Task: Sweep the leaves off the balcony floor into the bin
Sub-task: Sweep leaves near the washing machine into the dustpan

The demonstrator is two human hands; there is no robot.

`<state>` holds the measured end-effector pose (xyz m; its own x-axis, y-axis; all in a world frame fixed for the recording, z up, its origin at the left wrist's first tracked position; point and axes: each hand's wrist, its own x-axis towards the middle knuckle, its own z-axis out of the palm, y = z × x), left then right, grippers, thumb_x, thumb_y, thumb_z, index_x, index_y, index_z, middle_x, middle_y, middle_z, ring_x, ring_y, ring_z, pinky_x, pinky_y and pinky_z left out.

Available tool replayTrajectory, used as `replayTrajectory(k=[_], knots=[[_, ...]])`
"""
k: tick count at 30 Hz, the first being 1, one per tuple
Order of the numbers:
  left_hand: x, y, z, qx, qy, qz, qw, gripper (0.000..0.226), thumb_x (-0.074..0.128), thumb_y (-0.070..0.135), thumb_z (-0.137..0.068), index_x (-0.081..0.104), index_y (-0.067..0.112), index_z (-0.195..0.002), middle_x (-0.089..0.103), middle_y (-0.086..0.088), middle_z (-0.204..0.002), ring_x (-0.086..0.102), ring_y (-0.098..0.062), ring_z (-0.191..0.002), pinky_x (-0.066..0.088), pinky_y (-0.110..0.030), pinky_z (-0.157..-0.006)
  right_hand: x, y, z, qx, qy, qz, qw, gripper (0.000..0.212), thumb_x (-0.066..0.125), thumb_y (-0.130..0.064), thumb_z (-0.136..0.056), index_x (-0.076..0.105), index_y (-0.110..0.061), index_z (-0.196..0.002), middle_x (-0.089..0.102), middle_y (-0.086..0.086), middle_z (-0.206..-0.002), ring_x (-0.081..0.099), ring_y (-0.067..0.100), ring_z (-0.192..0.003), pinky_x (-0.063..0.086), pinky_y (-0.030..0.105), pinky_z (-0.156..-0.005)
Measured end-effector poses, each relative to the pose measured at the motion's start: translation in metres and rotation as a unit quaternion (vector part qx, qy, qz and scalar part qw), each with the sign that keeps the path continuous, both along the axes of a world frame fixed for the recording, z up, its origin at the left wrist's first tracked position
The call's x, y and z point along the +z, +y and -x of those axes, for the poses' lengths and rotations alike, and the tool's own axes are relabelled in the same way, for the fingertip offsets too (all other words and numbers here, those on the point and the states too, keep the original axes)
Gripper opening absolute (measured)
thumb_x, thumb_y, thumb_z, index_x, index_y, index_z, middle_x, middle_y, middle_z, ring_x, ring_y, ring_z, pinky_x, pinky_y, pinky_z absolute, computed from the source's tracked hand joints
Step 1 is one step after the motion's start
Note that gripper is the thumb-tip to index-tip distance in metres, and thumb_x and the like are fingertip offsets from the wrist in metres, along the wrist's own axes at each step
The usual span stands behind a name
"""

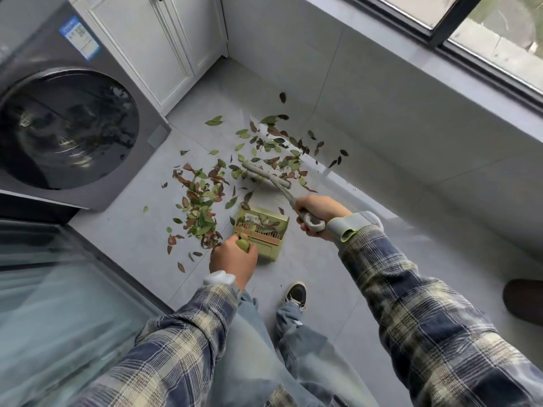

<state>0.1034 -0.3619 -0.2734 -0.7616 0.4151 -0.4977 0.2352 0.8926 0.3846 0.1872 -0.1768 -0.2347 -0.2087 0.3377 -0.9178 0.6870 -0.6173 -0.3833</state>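
Observation:
Green and reddish leaves (202, 201) lie scattered on the grey tiled floor (323, 259), in one heap at the left and another (276, 148) beyond the brush. My left hand (233, 261) grips the handle of a green dustpan (263, 230), which rests on the floor with a few leaves inside. My right hand (318, 215) grips the handle of a grey hand brush (266, 176). The brush head lies across the floor just beyond the dustpan's mouth, among the far leaves. No bin is in view.
A grey washing machine (67, 127) stands at the left, white cabinet doors (152, 45) behind it. A low tiled wall (396, 98) under a window runs along the right. My shoe (296, 295) is just behind the dustpan. A dark object (524, 301) sits at the right edge.

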Motion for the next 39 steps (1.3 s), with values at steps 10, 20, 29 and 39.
replayTrajectory(k=[10, 20, 29, 39], knots=[[-0.001, -0.001, 0.001, -0.001, -0.002, 0.002, 1.000, 0.018, 0.059, 0.028, -0.086, 0.062, 0.013, -0.078, 0.055, -0.004, -0.063, 0.049, -0.028, -0.063, 0.036, -0.027, -0.059, 0.006, -0.006, -0.015, 0.082, -0.048, 0.053, 0.994, 0.013, 0.049, -0.009, -0.092, 0.048, -0.006, -0.080, 0.048, 0.010, -0.065, 0.044, 0.014, -0.035, 0.027, 0.016, -0.039], [-0.001, -0.001, 0.001, 0.004, -0.002, -0.001, 1.000, 0.021, 0.059, 0.026, -0.088, 0.057, 0.013, -0.072, 0.050, 0.001, -0.057, 0.042, -0.010, -0.052, 0.027, -0.022, -0.048, 0.021, 0.013, -0.010, 0.064, -0.018, -0.037, 0.997, 0.009, 0.054, -0.010, -0.087, 0.056, -0.002, -0.090, 0.056, 0.018, -0.075, 0.052, 0.019, -0.042, 0.038, 0.021, -0.041], [-0.006, 0.002, 0.004, -0.002, -0.017, -0.002, 1.000, 0.019, 0.059, 0.028, -0.086, 0.054, 0.017, -0.072, 0.046, 0.004, -0.056, 0.051, -0.027, -0.062, 0.034, -0.025, -0.057, -0.016, -0.010, -0.002, 0.066, -0.020, -0.071, 0.995, 0.018, 0.058, -0.012, -0.091, 0.055, -0.013, -0.073, 0.056, 0.011, -0.077, 0.050, 0.020, -0.062, 0.048, 0.032, -0.063], [-0.009, 0.000, 0.003, -0.004, -0.010, -0.005, 1.000, 0.019, 0.059, 0.028, -0.086, 0.060, 0.012, -0.077, 0.057, -0.006, -0.064, 0.053, -0.029, -0.063, 0.038, -0.027, -0.057, 0.016, 0.009, -0.022, 0.043, -0.037, 0.015, 0.998, 0.006, 0.049, -0.006, -0.091, 0.047, -0.008, -0.085, 0.045, 0.013, -0.067, 0.042, 0.014, -0.032, 0.026, 0.016, -0.038]])
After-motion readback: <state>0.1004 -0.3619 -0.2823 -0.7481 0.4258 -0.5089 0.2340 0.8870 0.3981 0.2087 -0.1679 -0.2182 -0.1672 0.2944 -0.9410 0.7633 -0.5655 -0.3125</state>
